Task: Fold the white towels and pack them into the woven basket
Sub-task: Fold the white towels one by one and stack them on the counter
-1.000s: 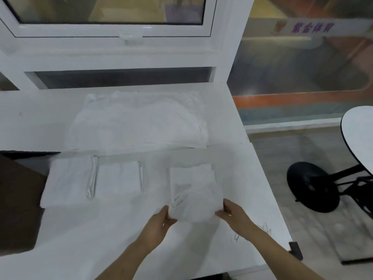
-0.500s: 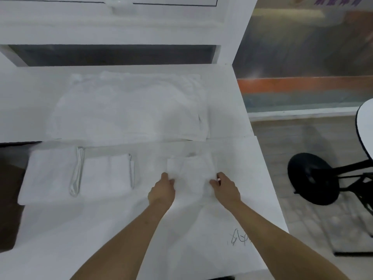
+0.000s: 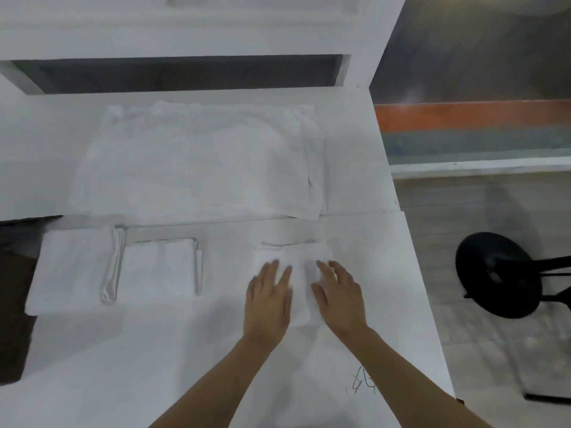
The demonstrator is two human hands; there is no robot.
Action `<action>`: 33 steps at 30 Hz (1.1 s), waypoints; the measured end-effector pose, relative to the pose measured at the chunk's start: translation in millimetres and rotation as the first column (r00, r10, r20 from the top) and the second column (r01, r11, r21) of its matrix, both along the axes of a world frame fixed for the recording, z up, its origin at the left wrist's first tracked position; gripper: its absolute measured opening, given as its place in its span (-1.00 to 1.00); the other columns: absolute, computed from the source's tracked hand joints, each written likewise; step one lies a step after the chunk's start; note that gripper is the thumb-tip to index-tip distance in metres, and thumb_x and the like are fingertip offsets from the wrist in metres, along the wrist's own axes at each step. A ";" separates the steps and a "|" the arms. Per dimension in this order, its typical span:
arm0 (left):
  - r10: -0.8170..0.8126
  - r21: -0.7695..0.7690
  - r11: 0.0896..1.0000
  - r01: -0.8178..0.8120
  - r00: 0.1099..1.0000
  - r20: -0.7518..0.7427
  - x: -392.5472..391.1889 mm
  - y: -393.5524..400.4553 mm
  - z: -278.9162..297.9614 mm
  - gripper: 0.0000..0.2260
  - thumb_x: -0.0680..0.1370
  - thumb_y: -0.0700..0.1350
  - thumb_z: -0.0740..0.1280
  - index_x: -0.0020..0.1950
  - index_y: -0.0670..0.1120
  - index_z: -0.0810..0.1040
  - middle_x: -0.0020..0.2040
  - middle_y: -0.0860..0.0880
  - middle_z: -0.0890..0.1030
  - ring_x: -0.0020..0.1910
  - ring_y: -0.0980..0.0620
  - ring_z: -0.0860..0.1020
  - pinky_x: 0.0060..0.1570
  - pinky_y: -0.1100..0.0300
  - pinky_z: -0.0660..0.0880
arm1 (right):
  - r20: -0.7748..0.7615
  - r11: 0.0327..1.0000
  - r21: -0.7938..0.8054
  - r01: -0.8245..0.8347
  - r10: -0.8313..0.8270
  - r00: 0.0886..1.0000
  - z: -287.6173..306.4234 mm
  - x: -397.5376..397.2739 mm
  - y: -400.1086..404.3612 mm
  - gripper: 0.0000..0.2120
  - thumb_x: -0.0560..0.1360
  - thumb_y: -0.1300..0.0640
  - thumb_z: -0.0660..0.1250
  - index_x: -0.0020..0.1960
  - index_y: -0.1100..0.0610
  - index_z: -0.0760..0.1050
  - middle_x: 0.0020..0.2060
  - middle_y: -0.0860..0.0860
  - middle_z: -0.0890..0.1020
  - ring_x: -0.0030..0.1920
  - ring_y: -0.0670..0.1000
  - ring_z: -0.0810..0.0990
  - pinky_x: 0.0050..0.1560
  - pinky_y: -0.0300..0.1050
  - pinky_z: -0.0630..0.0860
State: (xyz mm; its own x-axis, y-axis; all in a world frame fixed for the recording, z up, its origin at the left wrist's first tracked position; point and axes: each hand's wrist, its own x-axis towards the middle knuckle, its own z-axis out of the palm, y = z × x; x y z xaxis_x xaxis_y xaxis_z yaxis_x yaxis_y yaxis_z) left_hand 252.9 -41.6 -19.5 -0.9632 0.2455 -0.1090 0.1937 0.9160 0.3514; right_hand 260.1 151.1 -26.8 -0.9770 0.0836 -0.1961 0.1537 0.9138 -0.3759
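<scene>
Both your hands lie flat, fingers straight, pressing the folded towel [image 3: 298,273] on the counter [image 3: 154,350]: left hand [image 3: 268,299] on its left half, right hand [image 3: 338,296] on its right. Two folded towels [image 3: 157,267] lie well left.

Both bare forearms reach in from the bottom edge and converge toward the middle, palms down. Left hand [image 3: 268,301] lies flat, fingers straight and held close together, pointing away from the body, thumb tucked at the inner side. Right hand [image 3: 339,295] is also flat, fingers straight but slightly spread, angled a bit toward the left. The two hands sit side by side, near each other but not touching, a narrow gap between them. Wrists are straight, in line with the forearms. Neither hand curls or pinches.
</scene>
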 end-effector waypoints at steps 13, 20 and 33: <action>0.386 -0.078 0.922 -0.380 0.882 0.271 21.5 14.7 -16.4 -0.33 0.65 0.30 0.08 0.66 0.13 -0.11 0.63 -0.21 -0.05 0.56 -0.26 0.07 0.50 -0.16 0.21 | 0.221 0.968 -0.189 0.168 -0.125 0.967 -6.8 1.7 -2.7 -0.45 0.65 -0.17 0.22 0.60 -0.24 0.16 0.31 0.06 0.29 0.26 0.09 0.42 0.36 -0.06 0.40; 0.513 0.016 0.792 -0.611 0.677 0.528 13.3 5.5 -0.2 -0.37 0.65 0.07 0.26 0.62 0.26 -0.02 0.49 -0.19 0.23 0.41 -0.22 0.26 0.37 -0.15 0.36 | 0.265 0.880 -0.342 0.331 -0.247 0.932 1.4 6.0 -21.5 -0.50 0.65 0.02 0.31 0.55 -0.20 0.30 0.07 0.02 0.36 -0.08 -0.09 0.47 0.12 -0.21 0.47; 0.397 0.307 0.853 -0.422 0.906 0.143 7.6 -177.2 78.2 -0.43 0.67 -0.04 0.23 0.64 0.14 0.08 0.23 -0.06 0.38 0.07 -0.05 0.45 0.03 0.03 0.53 | -0.034 0.811 -0.527 0.254 -0.319 0.947 70.5 1.1 -193.9 -0.50 0.63 0.09 0.35 0.54 -0.11 0.36 0.06 0.02 0.43 0.00 -0.17 0.49 0.10 -0.29 0.40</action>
State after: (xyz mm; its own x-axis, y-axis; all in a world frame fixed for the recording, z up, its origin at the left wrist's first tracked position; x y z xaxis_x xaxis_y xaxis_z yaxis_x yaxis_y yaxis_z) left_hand 260.5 -218.7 58.7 -0.9768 -0.1365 -0.1651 -0.2114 0.7388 0.6399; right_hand 261.2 -42.8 43.7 -0.9425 0.2831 -0.1776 0.3044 0.5079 -0.8059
